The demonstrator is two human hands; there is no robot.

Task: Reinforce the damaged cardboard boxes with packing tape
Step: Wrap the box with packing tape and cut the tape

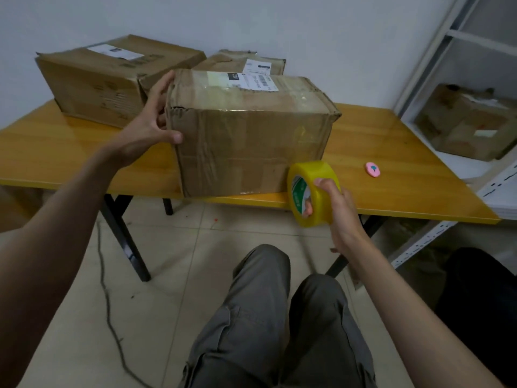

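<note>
A worn cardboard box point(249, 135) with a shipping label and old clear tape stands at the front edge of the yellow table point(391, 163). My left hand point(155, 119) clasps its left end, thumb on the front face and fingers spread along the side. My right hand point(335, 208) grips a yellow roll of packing tape point(305, 186), held in the air just in front of the box's lower right corner, fingers through the core.
Two more battered boxes, a large one point(106, 79) and a smaller one point(243, 61), sit behind on the table. A small pink round object point(372, 168) lies at the right. A metal shelf point(436, 65) holding another box point(464, 121) stands to the right. My knees are below the table edge.
</note>
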